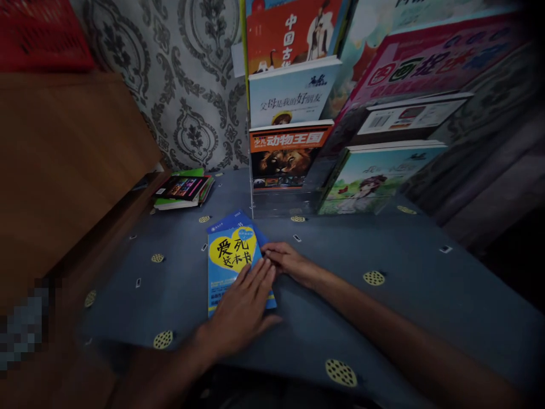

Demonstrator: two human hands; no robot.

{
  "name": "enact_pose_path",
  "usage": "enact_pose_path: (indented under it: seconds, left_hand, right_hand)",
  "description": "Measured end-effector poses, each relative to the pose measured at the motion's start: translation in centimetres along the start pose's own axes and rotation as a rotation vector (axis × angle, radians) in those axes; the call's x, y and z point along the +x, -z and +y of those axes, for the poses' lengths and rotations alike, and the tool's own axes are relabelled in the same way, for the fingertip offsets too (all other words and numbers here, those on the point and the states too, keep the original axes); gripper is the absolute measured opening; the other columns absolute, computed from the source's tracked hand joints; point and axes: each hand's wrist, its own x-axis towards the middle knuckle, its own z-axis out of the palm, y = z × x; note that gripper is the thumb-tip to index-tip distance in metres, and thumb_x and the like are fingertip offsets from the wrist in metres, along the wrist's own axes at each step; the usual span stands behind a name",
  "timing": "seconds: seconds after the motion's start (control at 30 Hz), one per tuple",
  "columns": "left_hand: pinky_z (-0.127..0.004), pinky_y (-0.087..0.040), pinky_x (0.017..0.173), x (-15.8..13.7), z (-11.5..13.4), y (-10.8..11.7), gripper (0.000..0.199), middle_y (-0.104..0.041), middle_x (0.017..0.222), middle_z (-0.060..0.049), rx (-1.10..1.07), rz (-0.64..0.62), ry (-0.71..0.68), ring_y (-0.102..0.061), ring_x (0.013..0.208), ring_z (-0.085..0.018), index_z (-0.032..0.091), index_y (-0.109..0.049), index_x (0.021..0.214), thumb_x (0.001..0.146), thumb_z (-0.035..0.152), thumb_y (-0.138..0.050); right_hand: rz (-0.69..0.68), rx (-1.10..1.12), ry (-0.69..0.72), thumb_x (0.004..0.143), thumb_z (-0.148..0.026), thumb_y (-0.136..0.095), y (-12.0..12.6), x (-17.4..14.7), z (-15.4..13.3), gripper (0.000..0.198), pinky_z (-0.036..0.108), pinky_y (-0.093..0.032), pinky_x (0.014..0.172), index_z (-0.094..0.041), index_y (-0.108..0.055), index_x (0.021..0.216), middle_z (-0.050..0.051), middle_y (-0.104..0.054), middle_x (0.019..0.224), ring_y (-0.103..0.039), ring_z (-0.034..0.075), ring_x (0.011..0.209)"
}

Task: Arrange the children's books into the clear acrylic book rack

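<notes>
A light-blue book with a yellow heart (227,253) is laid flat on the patterned desk (315,318), at the far side of the left hand (240,309) and to the left of the right hand (292,264). Its near right part is covered by the left hand. Beneath it a darker blue book (234,220) is partly hidden, its far edge and far right corner left exposed.

The left hand is held flat, palm down, with its fingers stretched together toward the far right and its thumb spread to the right; nothing is seen gripped by it. The left forearm is brought in from the near side. The right forearm is extended diagonally from the near right corner, and the right hand's bent fingers are set at the right edge of the two books, close to the left fingertips. Whether an edge is pinched there cannot be made out.

Farther off, a book rack (283,203) is stood on the desk, and a small pile of books (183,190) is placed at the far left.
</notes>
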Motion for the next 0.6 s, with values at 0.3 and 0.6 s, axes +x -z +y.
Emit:
enact_pose_path:
  seconds: [0.3,0.6]
  left_hand:
    - [-0.052,-0.02,0.123,-4.8,-3.0,0.3,0.061,-0.033,0.16,-0.012,-0.284,0.118,0.335,-0.026,0.15,-0.024,0.024,-0.025,0.153,0.099,0.045,-0.042]
    - [-0.046,-0.029,0.12,-3.4,-6.9,0.5,0.053,-0.042,0.155,-0.013,-0.884,0.525,0.766,-0.035,0.145,-0.026,0.021,-0.044,0.139,0.093,0.047,-0.051]
  right_hand:
    - [-0.028,-0.113,-0.022,0.069,-0.052,-0.079,-1.0,-0.6,-0.7,0.043,0.02,-0.05,0.044,-0.017,-0.06,0.083,-0.001,-0.064,0.065,-0.062,0.011,0.055]
    - [-0.035,-0.159,0.034,0.061,-0.046,-0.084,-1.6,-0.8,-0.4,0.049,0.021,-0.045,0.045,-0.019,-0.055,0.09,-0.003,-0.065,0.07,-0.06,0.012,0.058]
